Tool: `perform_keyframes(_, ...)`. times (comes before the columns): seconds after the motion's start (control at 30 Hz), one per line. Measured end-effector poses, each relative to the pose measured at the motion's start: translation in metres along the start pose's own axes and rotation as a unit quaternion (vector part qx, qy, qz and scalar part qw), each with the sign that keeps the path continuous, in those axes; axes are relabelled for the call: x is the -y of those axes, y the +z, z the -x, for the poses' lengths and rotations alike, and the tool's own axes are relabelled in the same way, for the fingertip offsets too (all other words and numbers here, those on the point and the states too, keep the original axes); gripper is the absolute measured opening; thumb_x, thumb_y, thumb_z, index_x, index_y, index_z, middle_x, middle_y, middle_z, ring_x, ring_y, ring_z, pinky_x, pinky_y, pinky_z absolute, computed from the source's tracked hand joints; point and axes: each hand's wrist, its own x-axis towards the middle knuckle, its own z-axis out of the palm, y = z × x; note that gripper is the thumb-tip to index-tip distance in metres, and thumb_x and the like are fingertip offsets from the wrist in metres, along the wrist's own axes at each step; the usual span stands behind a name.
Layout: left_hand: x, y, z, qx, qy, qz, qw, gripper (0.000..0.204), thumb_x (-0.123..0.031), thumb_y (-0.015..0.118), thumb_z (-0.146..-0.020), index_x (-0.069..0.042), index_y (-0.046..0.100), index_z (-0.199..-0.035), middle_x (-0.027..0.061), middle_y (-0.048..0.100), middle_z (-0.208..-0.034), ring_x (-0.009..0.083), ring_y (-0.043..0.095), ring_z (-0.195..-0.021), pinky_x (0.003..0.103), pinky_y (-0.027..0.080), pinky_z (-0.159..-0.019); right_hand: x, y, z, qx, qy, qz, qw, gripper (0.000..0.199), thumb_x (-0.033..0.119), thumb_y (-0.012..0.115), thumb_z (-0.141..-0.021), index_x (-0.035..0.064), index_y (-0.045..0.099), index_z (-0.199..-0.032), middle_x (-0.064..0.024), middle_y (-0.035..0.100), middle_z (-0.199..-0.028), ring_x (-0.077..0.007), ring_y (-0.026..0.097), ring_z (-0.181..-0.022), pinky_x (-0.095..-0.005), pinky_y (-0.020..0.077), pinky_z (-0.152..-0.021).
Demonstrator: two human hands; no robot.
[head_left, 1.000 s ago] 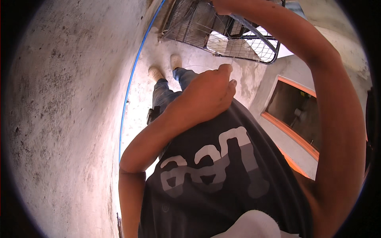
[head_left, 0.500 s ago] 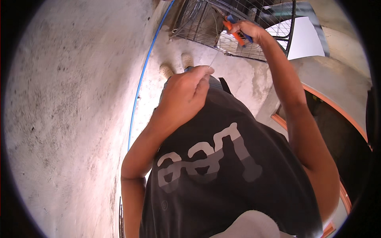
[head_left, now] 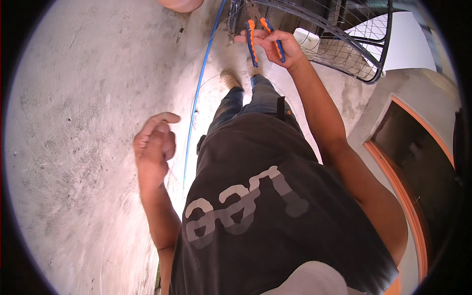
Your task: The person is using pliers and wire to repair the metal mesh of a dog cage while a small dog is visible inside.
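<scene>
My right hand (head_left: 282,46) grips a pair of pliers (head_left: 251,42) with blue and orange handles. The handles are spread apart, and the dark jaws point up toward the cage at the top of the view. Out to the left, my left hand (head_left: 155,142) is raised beside the concrete wall, its fingers curled in and slightly blurred. A thin wire (head_left: 192,101) shows faintly between that hand and my legs. It seems to run into the curled fingers, though its end there is hidden.
A black wire-mesh cage (head_left: 339,37) stands ahead to the right, with a white container (head_left: 306,38) by it and a white sheet (head_left: 400,42) behind. A blue hose (head_left: 200,81) runs along the rough concrete wall (head_left: 83,147). At right is an orange-framed opening (head_left: 398,182).
My left hand has swung left, away from my body toward the wall. My right hand has drawn the pliers left and nearer, away from the mesh, and their handles have spread.
</scene>
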Motion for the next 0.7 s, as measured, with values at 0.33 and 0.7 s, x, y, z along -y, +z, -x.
perform_keyframes(0.33,-0.099,0.023,-0.017,-0.039,0.107,-0.149,0.982,0.035,-0.028,0.045,-0.101,0.002,0.062,-0.106,-0.0093,0.031,-0.051,0.0022,0.025,-0.039,0.021,0.019,-0.034,-0.003,0.016,-0.002,0.064,-0.012,-0.027,0.998,0.071,0.018,0.048,-0.077,-0.0165,0.036,-0.137,-0.0298,0.041,-0.143,-0.0232,0.035,-0.137,-0.0221,0.0194,-0.112)
perform_keyframes(0.7,-0.131,0.049,-0.015,-0.089,0.099,-0.191,0.973,0.036,-0.027,0.048,-0.099,0.006,0.059,-0.11,-0.0094,0.03,-0.054,0.0008,0.022,-0.042,0.019,0.016,-0.035,-0.003,0.021,-0.017,0.046,-0.014,-0.074,0.996,0.067,0.018,0.048,-0.076,-0.0142,0.039,-0.135,-0.0274,0.046,-0.14,-0.0239,0.036,-0.137,-0.0291,0.0301,-0.109)
